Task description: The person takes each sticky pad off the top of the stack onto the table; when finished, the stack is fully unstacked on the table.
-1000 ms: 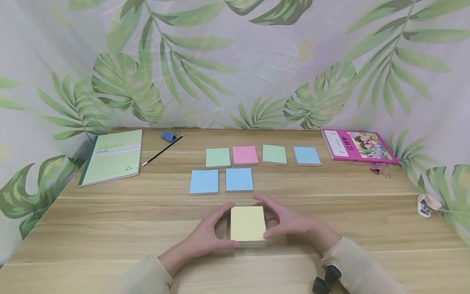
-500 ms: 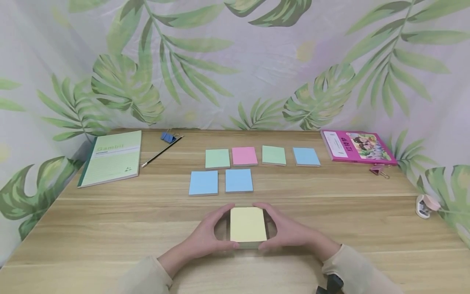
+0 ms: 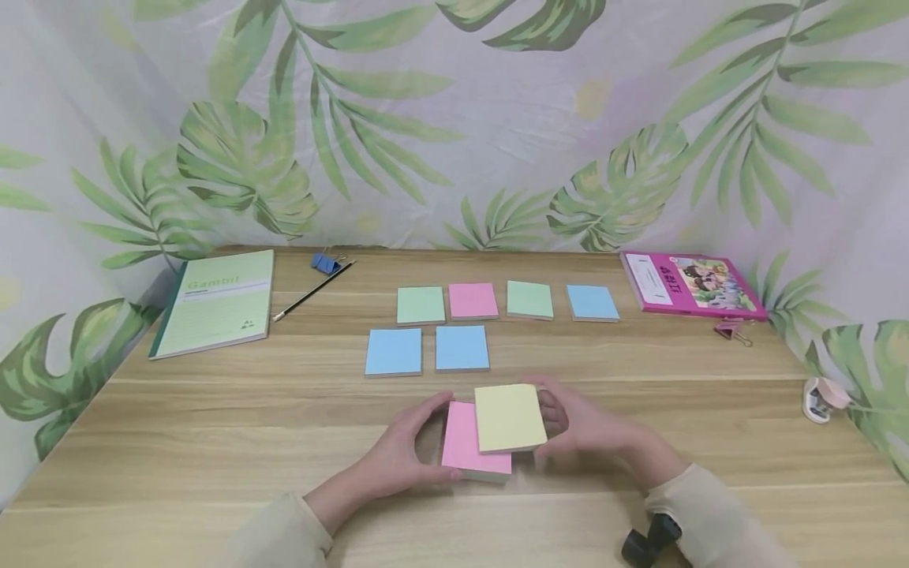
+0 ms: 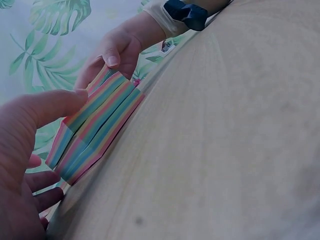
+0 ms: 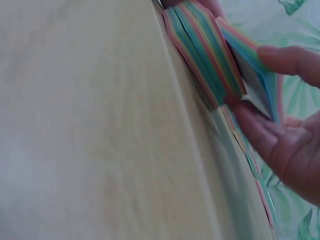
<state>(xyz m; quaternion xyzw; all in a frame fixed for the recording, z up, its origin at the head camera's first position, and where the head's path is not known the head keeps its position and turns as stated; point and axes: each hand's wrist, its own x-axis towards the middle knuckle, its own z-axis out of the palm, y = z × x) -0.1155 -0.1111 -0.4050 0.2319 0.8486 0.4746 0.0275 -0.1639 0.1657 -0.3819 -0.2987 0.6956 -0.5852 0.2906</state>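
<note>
My right hand (image 3: 592,430) pinches a yellow-topped sticky note pad (image 3: 510,418) between thumb and fingers, tilted and shifted right over a stack of sticky note pads (image 3: 460,446) with a pink top. In the right wrist view the lifted pad (image 5: 262,75) angles away from the stack, showing a pale underside. My left hand (image 3: 398,457) grips the stack's left side, thumb at the near edge and index finger at the far edge. Multicoloured striped sides of the stack (image 4: 95,130) show in the left wrist view. The yellow pad hides part of the pink top.
Beyond the hands lie two blue pads (image 3: 394,352), then a row with a pink pad (image 3: 473,300), green pads (image 3: 529,299) and another blue one (image 3: 592,302). A green notebook (image 3: 216,304), pencil (image 3: 312,290) and blue binder clip (image 3: 326,263) lie left; a pink book (image 3: 696,284) lies right.
My right hand has taken the yellow pad off the stack, moving it right and slightly away from me, and the pink top now shows. The left hand has stayed in place.
</note>
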